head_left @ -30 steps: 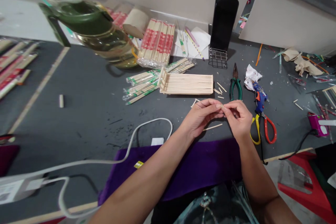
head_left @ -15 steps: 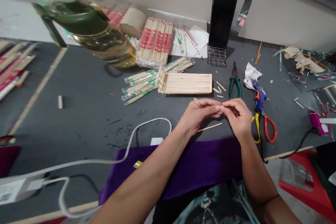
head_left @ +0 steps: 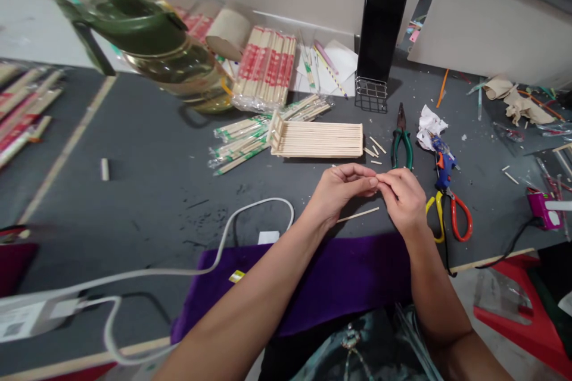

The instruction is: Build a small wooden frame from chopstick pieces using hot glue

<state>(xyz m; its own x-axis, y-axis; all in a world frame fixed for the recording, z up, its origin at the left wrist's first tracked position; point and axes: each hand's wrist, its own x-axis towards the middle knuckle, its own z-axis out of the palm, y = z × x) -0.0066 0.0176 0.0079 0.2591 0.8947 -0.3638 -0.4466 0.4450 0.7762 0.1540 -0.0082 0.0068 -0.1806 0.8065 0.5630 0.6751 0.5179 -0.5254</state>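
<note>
My left hand (head_left: 346, 187) and my right hand (head_left: 402, 193) meet fingertip to fingertip above the dark table. Both are closed in a pinch, and whatever lies between the fingertips is hidden or too small to name. Just under my left hand a thin wooden stick (head_left: 357, 215) lies on the table. Beyond the hands rests a small bed-like frame (head_left: 319, 139) built from pale sticks, with a raised railing at its left end. Short cut stick pieces (head_left: 374, 149) are scattered by its right end. Green-handled pliers (head_left: 401, 140) lie just past my right hand.
A blue glue gun (head_left: 443, 169) and red-and-yellow-handled cutters (head_left: 458, 217) lie to the right. A phone (head_left: 382, 30) stands in a wire holder at the back. Wrapped chopsticks (head_left: 266, 65) and a large jug (head_left: 152, 47) are at back left. A white cable (head_left: 227, 229) crosses the left.
The fingertips have shifted slightly against each other, and the pale bit glimpsed between them is now covered. The small view shift comes from the head; the objects on the table have stayed put.
</note>
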